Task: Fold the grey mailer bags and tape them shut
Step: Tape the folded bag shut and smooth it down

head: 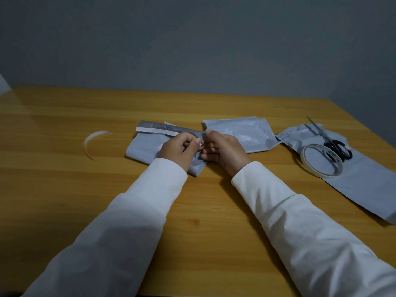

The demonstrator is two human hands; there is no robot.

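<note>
One head-worn view looks forward and down along both sleeved forearms onto the wooden surface (64, 189). It sits close above and behind the left grip (179, 150) and right grip (222, 150), which meet near the frame's centre. Past the grips the surface's far edge meets a grey wall (192, 39) filling the upper third.

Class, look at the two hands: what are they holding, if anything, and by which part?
Both the left hand and right hand pinch the folded grey mailer bag at the right end of its flap's white strip.
</note>
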